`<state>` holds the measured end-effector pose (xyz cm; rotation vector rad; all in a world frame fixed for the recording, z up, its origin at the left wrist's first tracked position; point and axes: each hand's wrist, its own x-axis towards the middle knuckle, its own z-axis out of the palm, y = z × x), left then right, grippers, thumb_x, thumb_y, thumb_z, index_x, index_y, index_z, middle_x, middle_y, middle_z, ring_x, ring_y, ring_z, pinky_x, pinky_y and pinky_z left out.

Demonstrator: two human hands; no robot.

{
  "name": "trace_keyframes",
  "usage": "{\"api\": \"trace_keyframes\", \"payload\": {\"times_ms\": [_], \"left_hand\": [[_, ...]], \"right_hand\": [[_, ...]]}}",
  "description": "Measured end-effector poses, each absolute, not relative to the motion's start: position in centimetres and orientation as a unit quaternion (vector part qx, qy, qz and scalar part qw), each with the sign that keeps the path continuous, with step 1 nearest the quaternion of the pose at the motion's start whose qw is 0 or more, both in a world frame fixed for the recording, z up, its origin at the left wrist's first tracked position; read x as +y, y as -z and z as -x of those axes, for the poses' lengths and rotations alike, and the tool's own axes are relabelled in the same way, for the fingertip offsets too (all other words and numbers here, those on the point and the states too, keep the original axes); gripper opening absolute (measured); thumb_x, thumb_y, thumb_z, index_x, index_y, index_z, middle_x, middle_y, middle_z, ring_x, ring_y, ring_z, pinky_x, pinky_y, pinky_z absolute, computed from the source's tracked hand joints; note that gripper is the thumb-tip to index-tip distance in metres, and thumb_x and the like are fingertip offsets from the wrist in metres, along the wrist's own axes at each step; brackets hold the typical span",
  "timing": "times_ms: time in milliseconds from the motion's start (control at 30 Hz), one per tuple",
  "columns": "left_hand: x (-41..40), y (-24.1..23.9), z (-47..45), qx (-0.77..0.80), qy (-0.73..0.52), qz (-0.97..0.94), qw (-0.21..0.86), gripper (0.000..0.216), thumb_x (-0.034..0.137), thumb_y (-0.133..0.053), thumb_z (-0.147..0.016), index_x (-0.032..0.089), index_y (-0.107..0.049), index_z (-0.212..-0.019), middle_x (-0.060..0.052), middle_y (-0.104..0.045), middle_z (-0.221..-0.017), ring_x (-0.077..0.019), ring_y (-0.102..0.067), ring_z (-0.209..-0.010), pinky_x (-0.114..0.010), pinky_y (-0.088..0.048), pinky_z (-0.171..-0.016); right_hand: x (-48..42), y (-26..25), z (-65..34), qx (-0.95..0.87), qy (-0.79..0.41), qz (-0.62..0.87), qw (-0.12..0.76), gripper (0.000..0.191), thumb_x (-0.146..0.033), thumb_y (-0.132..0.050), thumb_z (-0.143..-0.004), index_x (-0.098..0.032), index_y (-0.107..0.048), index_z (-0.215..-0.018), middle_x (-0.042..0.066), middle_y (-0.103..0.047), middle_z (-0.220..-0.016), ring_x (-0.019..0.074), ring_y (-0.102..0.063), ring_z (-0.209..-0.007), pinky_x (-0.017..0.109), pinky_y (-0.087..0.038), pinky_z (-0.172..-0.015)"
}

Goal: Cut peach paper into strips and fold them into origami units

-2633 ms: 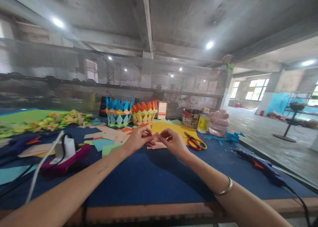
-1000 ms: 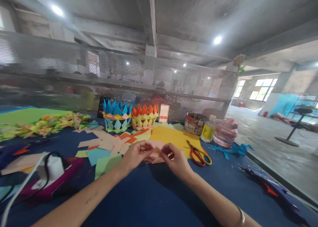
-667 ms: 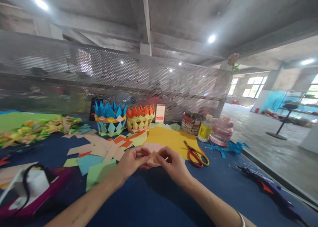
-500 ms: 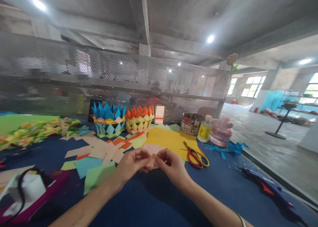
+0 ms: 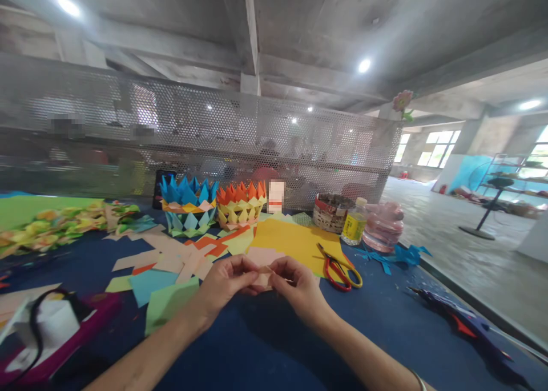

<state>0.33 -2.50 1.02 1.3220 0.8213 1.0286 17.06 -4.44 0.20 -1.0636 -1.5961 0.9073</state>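
Note:
Between my two hands is a small piece of pale peach paper [image 5: 264,278], folded, pinched from both sides above the blue table. My left hand [image 5: 233,279] is closed on its left end, thumb against fingers. On the other end my right hand [image 5: 296,282] pinches it the same way. Fingers hide much of its shape. Just beyond the hands lie a pink paper sheet [image 5: 268,256] and a large yellow sheet [image 5: 291,237]. Red- and yellow-handled scissors [image 5: 336,268] rest on the yellow sheet's right edge.
Folded-paper baskets, one blue-topped [image 5: 188,208], one orange-topped [image 5: 241,207], stand at the back. Paper pieces [image 5: 171,260] spread to the left. A woven pot [image 5: 330,213], yellow-labelled bottle [image 5: 353,224] and blue glue gun [image 5: 462,317] are to the right; a purple box [image 5: 85,328] sits front left.
Both hands stay almost in place on the peach paper. Its visible part has shifted slightly between the fingertips, and the view has moved a little.

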Motion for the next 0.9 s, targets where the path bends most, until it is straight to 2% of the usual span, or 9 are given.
{"api": "trace_keyframes", "payload": {"times_ms": [200,433,667,900], "left_hand": [[-2.72,-1.29,-0.29,0.351,-0.448,-0.551,0.61,0.018,0.028,-0.072,-0.059,0.016,-0.062,-0.066,-0.001,-0.065,-0.063,-0.0153,-0.063,-0.062,-0.026,-0.049,-0.061],[-2.9,-1.3,-0.54,0.365,-0.462,-0.542,0.6,0.019,0.028,-0.074,-0.055,0.016,-0.062,-0.065,-0.002,-0.068,-0.065,-0.0177,-0.065,-0.062,-0.029,-0.05,-0.062],[-2.97,-1.44,-0.55,0.36,-0.461,-0.528,0.615,0.02,0.027,-0.074,-0.055,0.016,-0.061,-0.066,-0.002,-0.069,-0.062,-0.0173,-0.066,-0.062,-0.028,-0.051,-0.063],[-2.87,-1.25,-0.27,0.341,-0.459,-0.535,0.622,0.022,0.027,-0.072,-0.059,0.016,-0.061,-0.073,-0.003,-0.069,-0.063,-0.0164,-0.065,-0.062,-0.028,-0.051,-0.064]], "right_hand": [[-4.72,-0.46,-16.92,-0.646,-0.384,0.442,0.49,0.014,-0.028,-0.055,-0.075,-0.018,-0.056,-0.085,-0.003,-0.051,-0.061,0.0076,-0.046,-0.053,0.018,-0.036,-0.049],[-4.78,-0.36,-16.83,-0.635,-0.389,0.435,0.505,0.013,-0.028,-0.058,-0.072,-0.018,-0.059,-0.08,-0.004,-0.05,-0.057,0.0075,-0.045,-0.051,0.019,-0.035,-0.049],[-4.86,-0.47,-16.82,-0.587,-0.453,0.419,0.524,0.011,-0.025,-0.059,-0.069,-0.018,-0.067,-0.072,0.0,-0.062,-0.069,0.0084,-0.047,-0.054,0.021,-0.04,-0.055],[-4.49,-0.13,-17.09,-0.651,-0.351,0.44,0.509,0.011,-0.022,-0.057,-0.072,-0.018,-0.067,-0.07,0.0,-0.062,-0.067,0.0092,-0.049,-0.055,0.02,-0.037,-0.052]]}}
